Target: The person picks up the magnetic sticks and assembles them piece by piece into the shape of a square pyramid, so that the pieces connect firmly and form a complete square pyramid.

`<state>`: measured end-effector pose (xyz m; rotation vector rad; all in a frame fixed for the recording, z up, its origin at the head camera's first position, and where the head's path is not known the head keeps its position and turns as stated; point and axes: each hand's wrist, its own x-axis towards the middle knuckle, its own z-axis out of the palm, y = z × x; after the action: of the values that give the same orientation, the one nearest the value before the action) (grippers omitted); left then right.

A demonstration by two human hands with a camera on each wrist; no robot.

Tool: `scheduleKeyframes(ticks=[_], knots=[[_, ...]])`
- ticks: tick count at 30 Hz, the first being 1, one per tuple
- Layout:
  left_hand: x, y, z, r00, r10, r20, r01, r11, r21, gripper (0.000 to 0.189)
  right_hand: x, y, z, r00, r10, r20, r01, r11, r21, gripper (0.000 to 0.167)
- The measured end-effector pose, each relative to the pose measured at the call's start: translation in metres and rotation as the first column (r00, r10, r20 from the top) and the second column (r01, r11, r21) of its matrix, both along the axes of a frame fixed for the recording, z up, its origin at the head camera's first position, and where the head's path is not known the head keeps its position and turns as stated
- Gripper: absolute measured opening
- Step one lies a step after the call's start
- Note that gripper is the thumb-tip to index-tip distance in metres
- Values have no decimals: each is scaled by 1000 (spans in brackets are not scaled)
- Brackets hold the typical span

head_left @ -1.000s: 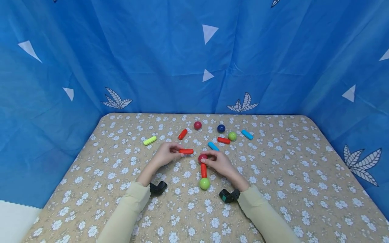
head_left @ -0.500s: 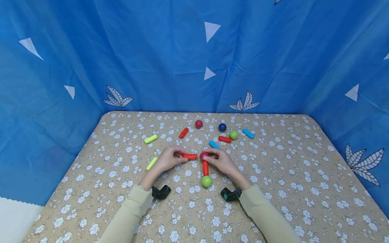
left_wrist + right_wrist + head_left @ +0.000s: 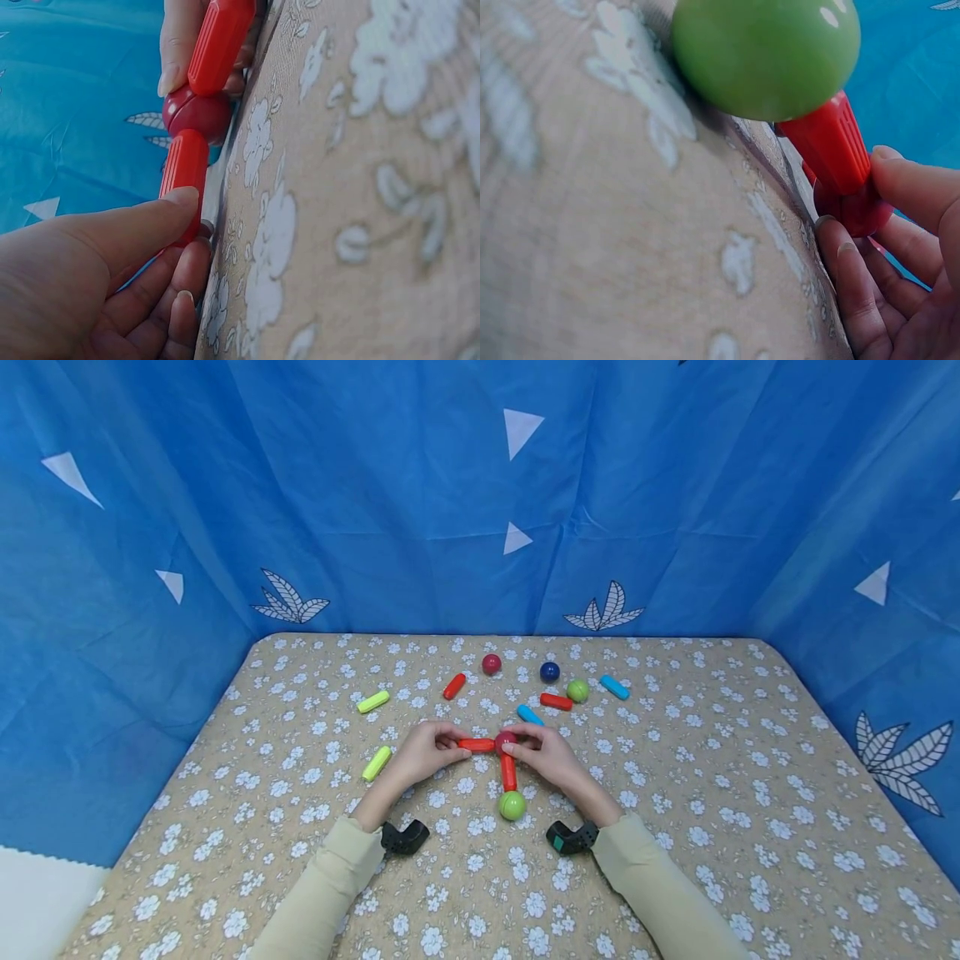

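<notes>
My left hand (image 3: 423, 752) pinches a red ribbed rod (image 3: 477, 745) between thumb and fingers, just above the flowered cloth. The free end of that rod meets a dark red ball (image 3: 506, 741); the left wrist view shows them in contact, though how firmly they join cannot be told. My right hand (image 3: 551, 760) grips this ball (image 3: 855, 210) with thumb and fingertips. From the ball a second red rod (image 3: 508, 772) runs toward the near side, ending at a light green ball (image 3: 512, 806). The right wrist view has this green ball (image 3: 765, 56) large in front.
Loose yellow-green rods (image 3: 377, 763) lie to the left. Farther back are red rods (image 3: 454, 686), blue rods (image 3: 614, 687), another red ball (image 3: 491, 664), a navy ball (image 3: 550, 672) and a green ball (image 3: 577, 691). Blue curtains (image 3: 450, 485) border the table.
My left hand has moved right and slightly nearer, bringing its red rod against the dark red ball. A yellow-green rod has come into sight behind it. The right hand keeps its hold.
</notes>
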<state>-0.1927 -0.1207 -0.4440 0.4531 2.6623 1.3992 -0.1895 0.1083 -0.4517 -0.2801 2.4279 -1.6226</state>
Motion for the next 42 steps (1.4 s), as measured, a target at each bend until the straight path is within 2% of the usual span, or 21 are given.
scheduleKeyframes(ticks=[10, 20, 29, 33, 38, 42], knots=[[0, 5, -3, 1000, 2, 15, -3, 1000, 22, 20, 1, 0, 4, 999, 18, -41, -16, 999, 40, 33], [1, 10, -5, 996, -77, -42, 81, 992, 98, 21, 1, -3, 4, 992, 46, -119, -26, 985, 171, 28], [0, 10, -6, 997, -65, -35, 69, 993, 101, 20, 3, -6, 7, 988, 47, -146, -13, 974, 227, 22], [-1, 10, -5, 996, -80, -26, 82, 991, 105, 20, 2, -6, 7, 988, 46, -148, -10, 973, 232, 20], [-5, 3, 1, 992, -124, 9, 122, 986, 110, 21, 2, -6, 7, 987, 52, -154, -15, 974, 228, 18], [-18, -3, 15, 997, -70, 25, 66, 988, 141, 23, 4, -6, 7, 987, 57, -150, -21, 973, 231, 19]])
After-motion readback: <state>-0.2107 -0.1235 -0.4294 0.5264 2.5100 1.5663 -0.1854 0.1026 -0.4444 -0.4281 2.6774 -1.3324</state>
